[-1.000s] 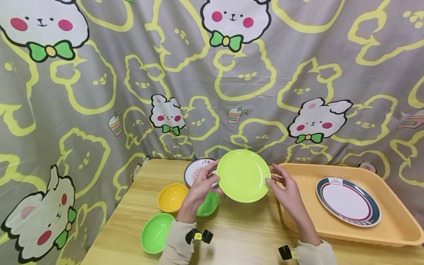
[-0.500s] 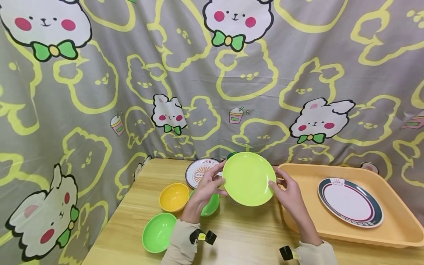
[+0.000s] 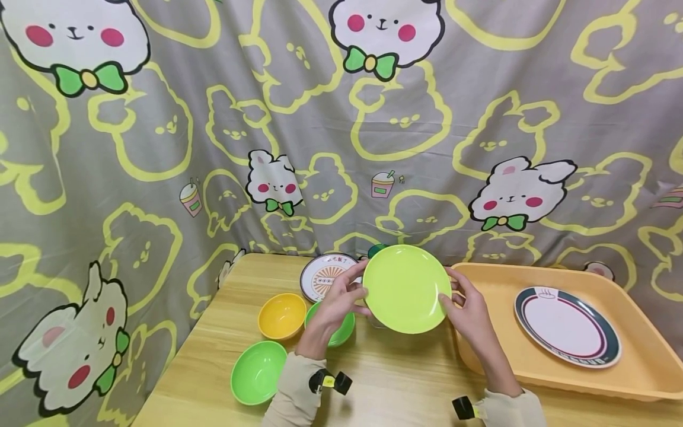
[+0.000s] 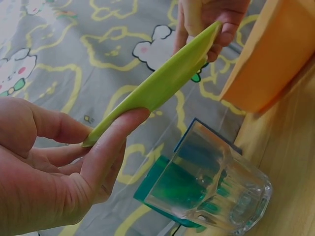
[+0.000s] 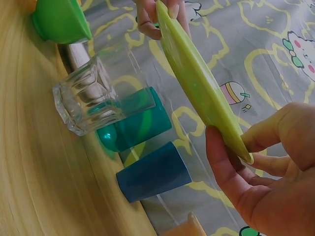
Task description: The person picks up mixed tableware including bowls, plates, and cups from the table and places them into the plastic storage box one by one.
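A lime-green plate (image 3: 408, 289) is held up over the table, its top face tilted toward the head camera. My left hand (image 3: 340, 296) pinches the plate's left rim between thumb and fingers. At the opposite rim my right hand (image 3: 467, 302) grips it the same way. Both wrist views show the plate edge-on, clear of the table. Below and behind it stand a clear glass (image 4: 216, 187), a teal-green cup (image 5: 140, 120) and a blue cup (image 5: 155, 172). In the head view the plate hides most of these.
An orange tray (image 3: 640, 379) on the right bears a white plate (image 3: 565, 326) with a dark green rim. On the left are a yellow bowl (image 3: 281, 316), a green bowl (image 3: 259, 372), another green bowl (image 3: 341, 332) and a patterned white plate (image 3: 325, 274). A printed curtain (image 3: 320, 130) hangs behind.
Both hands have shifted the lime-green plate slightly to the right and a little lower in the head view. The grip stays the same, and more of the teal-green cup shows behind it.
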Demonstrator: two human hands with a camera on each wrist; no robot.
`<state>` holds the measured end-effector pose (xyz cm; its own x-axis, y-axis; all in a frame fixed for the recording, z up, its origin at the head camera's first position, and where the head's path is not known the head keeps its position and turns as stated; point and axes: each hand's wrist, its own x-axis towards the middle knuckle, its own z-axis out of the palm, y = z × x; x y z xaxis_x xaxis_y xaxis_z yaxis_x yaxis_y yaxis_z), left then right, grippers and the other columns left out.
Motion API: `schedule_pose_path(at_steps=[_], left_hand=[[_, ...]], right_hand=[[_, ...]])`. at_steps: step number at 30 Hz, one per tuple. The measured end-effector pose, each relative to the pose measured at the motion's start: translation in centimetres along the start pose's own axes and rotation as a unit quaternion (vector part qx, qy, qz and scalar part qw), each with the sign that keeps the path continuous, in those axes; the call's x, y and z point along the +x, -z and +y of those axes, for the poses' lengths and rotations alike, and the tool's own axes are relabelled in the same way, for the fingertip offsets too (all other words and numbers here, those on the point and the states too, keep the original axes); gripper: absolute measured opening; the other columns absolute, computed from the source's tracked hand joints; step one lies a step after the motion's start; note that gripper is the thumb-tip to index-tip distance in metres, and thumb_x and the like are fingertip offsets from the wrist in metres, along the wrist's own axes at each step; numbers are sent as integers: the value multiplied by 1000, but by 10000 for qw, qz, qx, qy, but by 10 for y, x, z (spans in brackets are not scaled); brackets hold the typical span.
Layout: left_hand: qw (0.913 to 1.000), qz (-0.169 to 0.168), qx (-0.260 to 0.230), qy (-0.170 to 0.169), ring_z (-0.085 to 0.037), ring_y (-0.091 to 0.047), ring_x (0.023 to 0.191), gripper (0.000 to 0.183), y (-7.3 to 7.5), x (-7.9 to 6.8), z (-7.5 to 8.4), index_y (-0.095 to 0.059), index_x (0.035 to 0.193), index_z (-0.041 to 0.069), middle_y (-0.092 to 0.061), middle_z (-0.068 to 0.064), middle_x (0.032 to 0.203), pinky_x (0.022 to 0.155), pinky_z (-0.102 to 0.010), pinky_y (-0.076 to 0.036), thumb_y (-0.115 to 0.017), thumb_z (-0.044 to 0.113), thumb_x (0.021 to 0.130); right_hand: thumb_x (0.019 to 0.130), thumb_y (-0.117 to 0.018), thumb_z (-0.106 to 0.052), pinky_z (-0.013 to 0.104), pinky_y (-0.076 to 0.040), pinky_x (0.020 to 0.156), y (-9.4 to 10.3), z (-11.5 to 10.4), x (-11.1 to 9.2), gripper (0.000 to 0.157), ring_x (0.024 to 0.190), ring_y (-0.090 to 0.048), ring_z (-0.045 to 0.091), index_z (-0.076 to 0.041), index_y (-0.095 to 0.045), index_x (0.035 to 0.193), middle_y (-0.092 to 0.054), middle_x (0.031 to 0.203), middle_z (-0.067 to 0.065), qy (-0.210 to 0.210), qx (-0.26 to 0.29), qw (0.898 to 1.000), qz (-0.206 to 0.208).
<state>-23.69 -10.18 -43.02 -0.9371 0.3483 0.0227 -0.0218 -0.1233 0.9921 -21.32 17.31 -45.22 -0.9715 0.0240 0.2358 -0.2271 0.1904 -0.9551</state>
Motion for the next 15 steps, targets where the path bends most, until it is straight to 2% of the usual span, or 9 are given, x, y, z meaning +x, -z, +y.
schedule_pose_path(at_steps=[4,9,15], left_hand=[[10000,-35,39,-25,-17,-63,90,69,1,0,-1,-37,159,9,-43,-15,154,62,-34,-64,-50,-10,94],[10000,-10,55,-18,-18,-63,90,69,1,-1,-1,-38,159,10,-43,-15,154,61,-33,-63,-49,-10,94],[10000,-1,58,-31,-18,-64,89,68,1,-1,0,-39,158,9,-45,-17,151,60,-30,-63,-49,-11,94]], right_hand=[[95,-58,11,21,-57,62,0,0,0,57,78,-66,6,2,-45,150,-59,114,28,-71,41,10000,-25],[97,-57,9,20,-58,67,-1,0,0,56,86,-67,3,5,-42,151,-57,120,30,-257,98,9996,-79],[100,-57,5,28,-60,61,1,-3,-1,55,87,-65,2,6,-38,151,-56,124,30,-549,70,9983,-157]])
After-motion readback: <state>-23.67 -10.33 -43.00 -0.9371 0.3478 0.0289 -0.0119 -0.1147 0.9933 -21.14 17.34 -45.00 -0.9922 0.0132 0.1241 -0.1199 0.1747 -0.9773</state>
